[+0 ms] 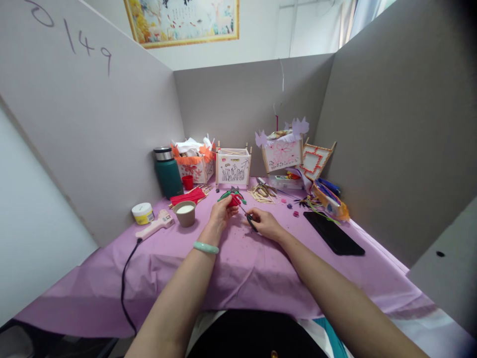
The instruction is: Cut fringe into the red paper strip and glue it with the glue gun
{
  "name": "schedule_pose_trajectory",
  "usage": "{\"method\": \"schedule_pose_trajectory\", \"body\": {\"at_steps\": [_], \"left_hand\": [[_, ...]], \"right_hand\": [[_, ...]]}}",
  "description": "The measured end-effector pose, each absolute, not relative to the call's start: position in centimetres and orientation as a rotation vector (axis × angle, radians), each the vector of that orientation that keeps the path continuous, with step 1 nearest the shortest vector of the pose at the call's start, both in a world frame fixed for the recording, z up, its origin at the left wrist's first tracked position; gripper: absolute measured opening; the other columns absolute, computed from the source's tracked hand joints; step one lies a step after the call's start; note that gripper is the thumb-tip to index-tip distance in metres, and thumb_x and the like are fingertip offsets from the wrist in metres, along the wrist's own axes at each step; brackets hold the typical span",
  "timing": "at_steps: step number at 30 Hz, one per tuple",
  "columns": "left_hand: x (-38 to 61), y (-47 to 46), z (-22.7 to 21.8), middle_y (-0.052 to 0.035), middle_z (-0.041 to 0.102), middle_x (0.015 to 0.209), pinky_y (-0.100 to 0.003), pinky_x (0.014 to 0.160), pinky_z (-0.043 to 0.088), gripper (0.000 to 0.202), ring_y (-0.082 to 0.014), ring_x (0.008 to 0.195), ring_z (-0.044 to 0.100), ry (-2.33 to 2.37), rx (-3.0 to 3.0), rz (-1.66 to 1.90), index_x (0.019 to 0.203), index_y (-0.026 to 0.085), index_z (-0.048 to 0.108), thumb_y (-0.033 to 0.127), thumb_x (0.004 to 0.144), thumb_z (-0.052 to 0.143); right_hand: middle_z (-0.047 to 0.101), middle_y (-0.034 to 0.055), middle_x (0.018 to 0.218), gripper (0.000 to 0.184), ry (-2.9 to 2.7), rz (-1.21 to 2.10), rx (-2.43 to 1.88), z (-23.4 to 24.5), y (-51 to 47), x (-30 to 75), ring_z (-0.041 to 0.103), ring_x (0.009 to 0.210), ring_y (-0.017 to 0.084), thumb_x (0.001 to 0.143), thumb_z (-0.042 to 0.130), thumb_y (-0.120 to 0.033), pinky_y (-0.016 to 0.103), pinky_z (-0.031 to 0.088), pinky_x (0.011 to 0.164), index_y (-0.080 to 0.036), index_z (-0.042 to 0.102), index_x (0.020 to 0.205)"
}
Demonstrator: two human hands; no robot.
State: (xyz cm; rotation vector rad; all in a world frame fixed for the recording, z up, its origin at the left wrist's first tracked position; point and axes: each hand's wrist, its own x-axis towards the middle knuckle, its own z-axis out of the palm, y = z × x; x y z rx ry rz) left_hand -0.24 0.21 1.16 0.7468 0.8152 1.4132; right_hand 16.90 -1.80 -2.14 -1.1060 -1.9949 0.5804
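My left hand (222, 212) is closed on a small piece of red paper (234, 200), held above the middle of the table. In my right hand (264, 223) is a pair of scissors with dark handles (252, 223); its blades point up and left, at the red piece. Whether the blades touch it I cannot tell. Just behind my left hand lie green-handled pliers (243, 201). Tiny scraps (244, 243) are scattered on the purple cloth (268, 268) below the hands.
Left are a beige cup (185, 217), a pink glue gun (156, 224) with a black cord, a white-yellow jar (142, 214) and a green bottle (169, 174). Decorated lanterns (233, 168) and thin sticks (263, 194) stand or lie behind. A black phone (333, 233) lies right.
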Motion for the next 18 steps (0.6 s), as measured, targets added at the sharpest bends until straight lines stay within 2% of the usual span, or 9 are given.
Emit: {"method": "schedule_pose_trajectory", "body": {"at_steps": [18], "left_hand": [[-0.29, 0.24, 1.12, -0.0043, 0.064, 0.057, -0.022, 0.050, 0.050, 0.015, -0.0106, 0.044, 0.059, 0.832, 0.786, 1.406, 0.080, 0.010, 0.063, 0.026, 0.081, 0.062]], "right_hand": [[0.054, -0.0042, 0.062, 0.032, -1.983, 0.613, -1.104, -2.15, -1.84, 16.90, 0.046, 0.056, 0.011, 0.073, 0.065, -0.045, 0.021, 0.033, 0.053, -0.019, 0.063, 0.092]]}}
